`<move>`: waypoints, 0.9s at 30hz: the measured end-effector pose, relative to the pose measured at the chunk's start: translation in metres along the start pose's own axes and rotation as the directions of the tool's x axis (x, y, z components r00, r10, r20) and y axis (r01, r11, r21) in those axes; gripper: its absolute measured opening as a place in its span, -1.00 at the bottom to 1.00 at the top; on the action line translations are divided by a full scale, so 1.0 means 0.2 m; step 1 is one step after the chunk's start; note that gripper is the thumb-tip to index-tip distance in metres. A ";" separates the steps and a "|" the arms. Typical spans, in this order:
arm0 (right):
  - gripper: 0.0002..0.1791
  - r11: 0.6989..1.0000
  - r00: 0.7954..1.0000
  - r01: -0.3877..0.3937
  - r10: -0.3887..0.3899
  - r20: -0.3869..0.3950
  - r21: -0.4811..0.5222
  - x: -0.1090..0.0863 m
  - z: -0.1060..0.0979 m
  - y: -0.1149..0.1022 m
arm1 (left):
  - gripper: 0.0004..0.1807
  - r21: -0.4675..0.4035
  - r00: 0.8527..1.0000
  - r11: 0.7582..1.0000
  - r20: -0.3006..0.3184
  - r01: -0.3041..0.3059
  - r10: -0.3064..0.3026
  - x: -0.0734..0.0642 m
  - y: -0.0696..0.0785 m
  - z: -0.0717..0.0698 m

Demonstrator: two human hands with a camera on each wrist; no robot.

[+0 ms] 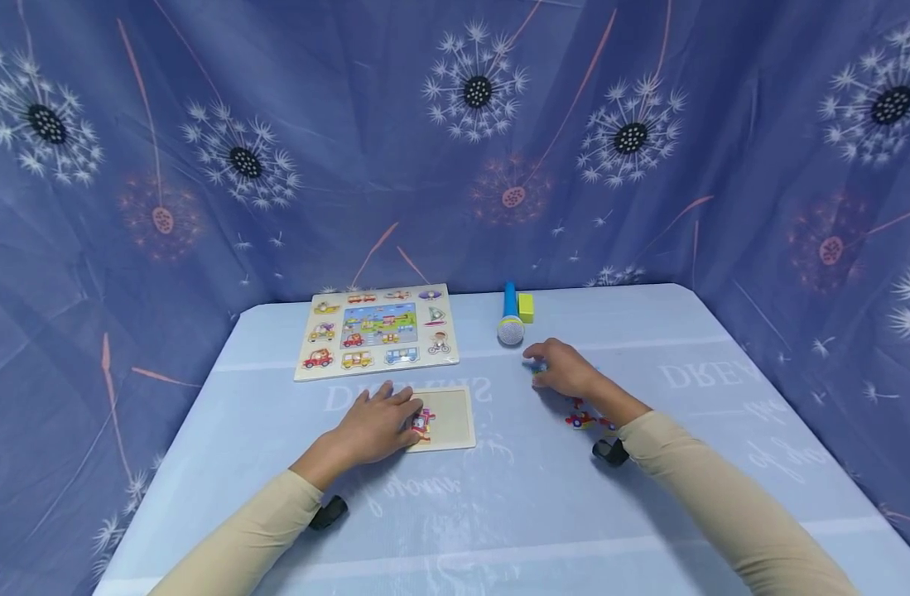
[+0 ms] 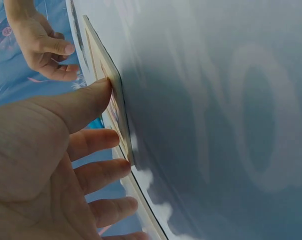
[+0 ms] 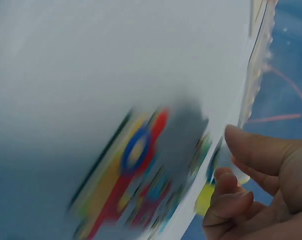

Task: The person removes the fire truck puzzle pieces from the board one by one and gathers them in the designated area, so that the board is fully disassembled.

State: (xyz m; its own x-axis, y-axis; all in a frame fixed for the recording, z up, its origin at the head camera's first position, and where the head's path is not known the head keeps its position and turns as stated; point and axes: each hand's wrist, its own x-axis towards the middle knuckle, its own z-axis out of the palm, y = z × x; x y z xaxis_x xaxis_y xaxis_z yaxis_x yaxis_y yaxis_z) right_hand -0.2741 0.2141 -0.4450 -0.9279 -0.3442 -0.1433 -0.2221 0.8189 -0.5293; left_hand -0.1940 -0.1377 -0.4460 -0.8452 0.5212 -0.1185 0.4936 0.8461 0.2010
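My left hand rests on the left part of a small wooden puzzle tray, fingers spread. A red picture piece lies in the tray beside the fingers, partly covered by them. In the left wrist view the thumb touches the rim of the tray. My right hand hovers over loose puzzle pieces at the right, its fingers bent and thumb apart, with nothing seen between them. A red piece lies below that wrist. In the right wrist view the colourful pieces are blurred.
A large wooden vehicle puzzle board lies at the back left. Near the back edge are a toy microphone with a blue handle and a yellow-green block. A patterned blue curtain stands behind the table.
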 end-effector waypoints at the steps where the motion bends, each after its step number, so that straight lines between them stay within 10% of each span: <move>1: -0.43 1.000 1.000 0.008 -0.008 -0.006 0.016 0.00 0.01 -0.02 | -0.38 -0.002 1.000 1.000 0.000 0.003 -0.003 0.00 0.00 0.00; 16: -0.59 0.974 0.961 0.226 -0.228 0.158 0.036 0.05 0.40 -0.59 | -0.31 -0.045 0.999 0.998 0.020 0.048 -0.047 0.00 -0.04 0.00; 27: -0.62 0.970 0.960 0.242 -0.236 0.150 -0.025 0.04 0.48 -0.67 | -0.33 -0.039 0.999 0.999 0.031 0.036 -0.035 0.01 -0.04 0.01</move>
State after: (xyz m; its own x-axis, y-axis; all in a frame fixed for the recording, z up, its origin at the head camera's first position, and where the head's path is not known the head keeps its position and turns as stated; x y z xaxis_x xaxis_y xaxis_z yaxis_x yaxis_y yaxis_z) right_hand -0.2225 0.0571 -0.4552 -0.7939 -0.5922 -0.1380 -0.4472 0.7224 -0.5274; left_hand -0.2003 -0.1435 -0.4502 -0.8551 0.4944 -0.1559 0.4542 0.8595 0.2344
